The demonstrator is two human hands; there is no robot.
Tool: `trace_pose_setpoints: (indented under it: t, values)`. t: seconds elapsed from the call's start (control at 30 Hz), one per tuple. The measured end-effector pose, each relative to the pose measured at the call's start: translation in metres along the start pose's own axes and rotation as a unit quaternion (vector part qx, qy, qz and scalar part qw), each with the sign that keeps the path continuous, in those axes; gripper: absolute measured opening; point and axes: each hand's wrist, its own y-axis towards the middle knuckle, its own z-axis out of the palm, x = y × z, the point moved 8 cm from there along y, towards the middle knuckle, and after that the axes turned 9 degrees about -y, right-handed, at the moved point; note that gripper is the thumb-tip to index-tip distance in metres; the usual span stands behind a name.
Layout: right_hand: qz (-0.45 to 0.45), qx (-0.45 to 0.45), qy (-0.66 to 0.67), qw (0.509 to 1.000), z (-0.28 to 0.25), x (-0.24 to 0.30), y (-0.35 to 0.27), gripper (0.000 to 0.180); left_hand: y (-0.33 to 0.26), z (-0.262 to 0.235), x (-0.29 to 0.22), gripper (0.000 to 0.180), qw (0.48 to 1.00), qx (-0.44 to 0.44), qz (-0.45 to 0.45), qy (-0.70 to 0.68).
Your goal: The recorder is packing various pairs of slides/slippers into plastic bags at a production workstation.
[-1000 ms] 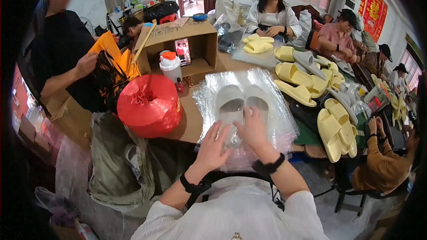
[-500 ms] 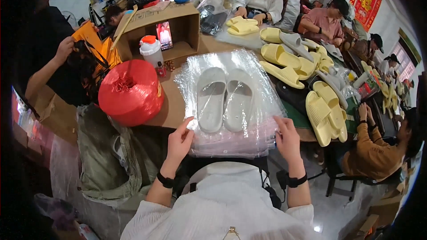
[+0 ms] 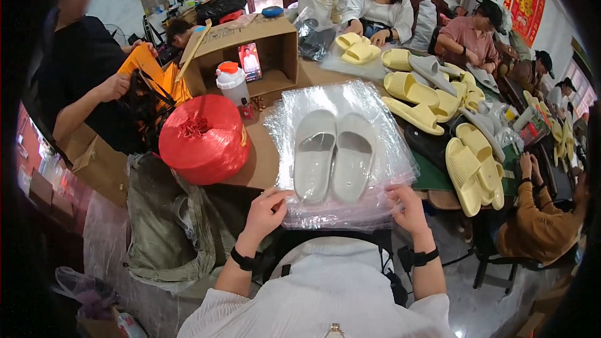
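Note:
A pair of light grey slide slippers point(image 3: 315, 178) lies side by side, toes toward me, on a stack of clear plastic bags point(image 3: 325, 218); glossy film seems to cover the pair, as if inside the top bag. At the near left corner of the stack, my left hand point(image 3: 265, 214) is closed, thumb and forefinger pinching the bag's edge. My right hand point(image 3: 409, 209) pinches the opposite edge at the near right corner, its other fingers curled. How many layers each hand grips I cannot tell.
Left of the stack sits a big red twine roll point(image 3: 203, 139), behind it a lidded bottle point(image 3: 233, 84) and an open cardboard box point(image 3: 282, 50) with a phone. Yellow slippers point(image 3: 474, 166) and grey ones pile up at right. A person holds an orange bag point(image 3: 141, 66); other people sit around.
The view has shifted, so everything sits farther right and lower. My fingers, more stretched out before, are now curled in at the bag's edges. The grey slippers stay in place on the stack.

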Motion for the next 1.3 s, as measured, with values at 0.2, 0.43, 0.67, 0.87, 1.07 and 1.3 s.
trace_pose_setpoints:
  t: [0.2, 0.43, 0.67, 0.87, 1.07, 1.3]
  values:
    - [0.069, 0.003, 0.029, 0.997, 0.004, -0.012, -0.003, 0.02, -0.015, -0.002, -0.033, 0.074, 0.986, 0.017, 0.161, 0.039]
    - [0.034, -0.002, 0.064, 0.997, 0.003, 0.002, -0.001, 0.018, -0.022, 0.023, -0.026, 0.052, 0.944, 0.039, 0.266, 0.192]
    - [0.079, -0.011, 0.16, 0.984, 0.008, -0.022, -0.01, 0.009, -0.011, 0.015, -0.023, 0.012, 0.974, -0.013, 0.225, 0.036]
    - [0.189, -0.047, 0.152, 0.969, 0.014, -0.035, 0.008, 0.017, 0.019, 0.012, 0.01, 0.018, 0.989, -0.085, 0.101, -0.071]
    - [0.192, -0.12, -0.016, 0.974, 0.014, -0.042, 0.026, 0.023, 0.045, 0.021, 0.044, 0.036, 0.981, -0.155, -0.046, -0.103]
    - [0.151, -0.174, -0.248, 0.941, 0.012, -0.001, 0.039, 0.014, 0.045, 0.031, 0.044, 0.036, 0.986, -0.15, -0.071, -0.005]
